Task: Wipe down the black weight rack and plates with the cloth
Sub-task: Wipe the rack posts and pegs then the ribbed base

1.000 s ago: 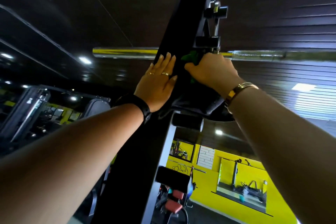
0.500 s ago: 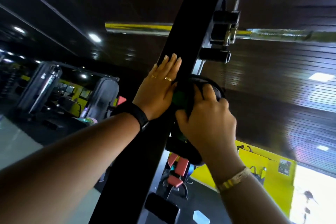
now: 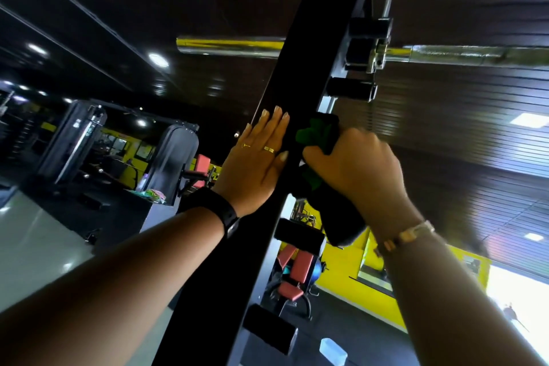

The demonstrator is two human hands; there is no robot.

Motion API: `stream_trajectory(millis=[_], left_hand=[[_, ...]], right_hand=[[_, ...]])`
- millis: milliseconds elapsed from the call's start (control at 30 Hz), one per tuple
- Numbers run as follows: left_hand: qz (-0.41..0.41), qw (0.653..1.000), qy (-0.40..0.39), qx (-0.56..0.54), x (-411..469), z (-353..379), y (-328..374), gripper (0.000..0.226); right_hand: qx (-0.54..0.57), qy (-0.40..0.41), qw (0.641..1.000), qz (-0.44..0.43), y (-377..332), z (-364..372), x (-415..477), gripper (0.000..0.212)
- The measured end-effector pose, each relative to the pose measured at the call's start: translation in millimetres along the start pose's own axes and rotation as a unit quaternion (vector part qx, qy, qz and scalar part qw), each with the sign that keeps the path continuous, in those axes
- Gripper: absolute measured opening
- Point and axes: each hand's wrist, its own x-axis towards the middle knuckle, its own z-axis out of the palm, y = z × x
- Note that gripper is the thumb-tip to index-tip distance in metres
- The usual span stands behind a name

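Mid-frame, the cloth [image 3: 315, 136] is clenched in the right grip [image 3: 356, 171] against the rack upright [image 3: 300, 68]; the left grip [image 3: 252, 166] is pressed flat, holding nothing. A stroke along the upright is called for.

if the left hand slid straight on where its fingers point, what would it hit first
Probably only more black upright: the left hand lies flat on it, fingers pointing up along it. The chrome barbell above seems to cross behind; depth unclear.

Cloth [image 3: 315, 135] mostly hidden inside right hand [image 3: 355, 171]; barbell [image 3: 475, 53] cut off at right.
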Motion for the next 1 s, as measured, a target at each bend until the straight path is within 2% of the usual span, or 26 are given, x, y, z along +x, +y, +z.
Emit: stream_trajectory(millis=[67,200,267,333,433,500,567,667,767,867,1000], left_hand=[[-0.01,1.0,0.0,-0.013,-4.2,0.1,1.7,0.058],[-0.008,1.0,0.012,-0.021,-10.4,1.8,1.6,0.055],[-0.008,1.0,0.008,-0.018,-12.0,3.0,0.3,0.056],[-0.012,1.0,0.002,-0.011,-11.7,3.2,-0.4,0.057],[-0.005,1.0,0.007,-0.003,-10.3,2.8,0.1,0.064],[-0.003,1.0,0.006,-0.004,-10.4,3.2,-0.2,0.067],[-0.005,1.0,0.008,-0.003,-11.2,4.0,-0.7,0.065],[-0.015,1.0,0.015,-0.012,-11.6,4.5,-0.5,0.056],[-0.008,1.0,0.019,-0.024,-14.4,4.8,0.2,0.055],[0.0,1.0,0.011,-0.03,-19.2,3.8,-1.9,0.058],[-0.002,1.0,0.006,-0.017,-24.9,2.8,-0.3,0.065]], right_hand=[[-0.051,0.116,0.991,-0.046,2.2,18.6,-14.6,0.041],[-0.059,0.201,0.973,-0.097,3.9,38.3,-22.1,0.045],[-0.059,0.193,0.976,-0.085,1.2,33.7,-21.2,0.044],[-0.055,0.126,0.989,-0.061,-2.0,21.4,-15.7,0.042],[0.014,0.012,1.0,-0.011,-3.2,-0.1,3.3,0.037],[0.033,-0.03,0.999,0.003,-2.7,-6.9,10.6,0.04],[-0.001,-0.007,1.0,-0.009,-2.0,-1.4,4.9,0.039],[-0.073,0.128,0.987,-0.061,0.7,22.6,-16.2,0.039],[-0.075,0.165,0.981,-0.064,-1.7,31.9,-23.0,0.045],[-0.077,0.123,0.988,-0.047,-4.9,20.6,-15.7,0.043],[-0.017,0.036,0.999,-0.017,-8.4,3.9,-5.9,0.035]])
